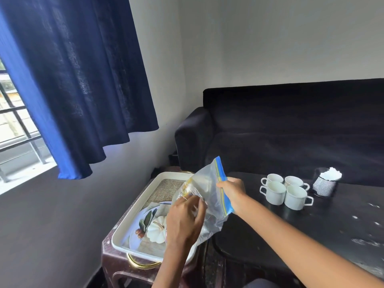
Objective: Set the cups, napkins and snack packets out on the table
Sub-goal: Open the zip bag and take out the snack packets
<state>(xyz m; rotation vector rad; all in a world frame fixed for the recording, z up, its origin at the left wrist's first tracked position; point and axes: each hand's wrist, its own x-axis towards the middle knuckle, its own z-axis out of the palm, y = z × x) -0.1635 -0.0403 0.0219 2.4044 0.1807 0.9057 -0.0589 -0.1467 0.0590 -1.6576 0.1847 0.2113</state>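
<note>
head view: my right hand (232, 192) has its fingers (223, 185) closed round the blue zip edge of the clear zip bag (207, 183), holding the mouth up and tilted over the white tray (166, 175). my left hand (185, 221) grips the bag lower down, fingers (193, 201) curled into the plastic, looks like pinching at the snack packets (187, 189) inside, yellowish, too crumpled to count. the bag hangs above the tray on the small side stand (116, 260), not yet over the dark surface (311, 225). four white cups (284, 192) already sit clustered on that surface, touching or nearly so, with the napkins (332, 174) stuffed in a holder (324, 186) just beside them, so i judge cups and napkins done and packets left. to do this step well: keep the right hand firm on the zip strip so the mouth stays wide, work the packets up from outside with the left or slip the fingers in, don't yank, thin plastic could tear or dump everything on the tray. a floral plate (143, 225) lies under the bag, avoid knocking it. then carry the packets right, near the cups, apart from the holder.
</note>
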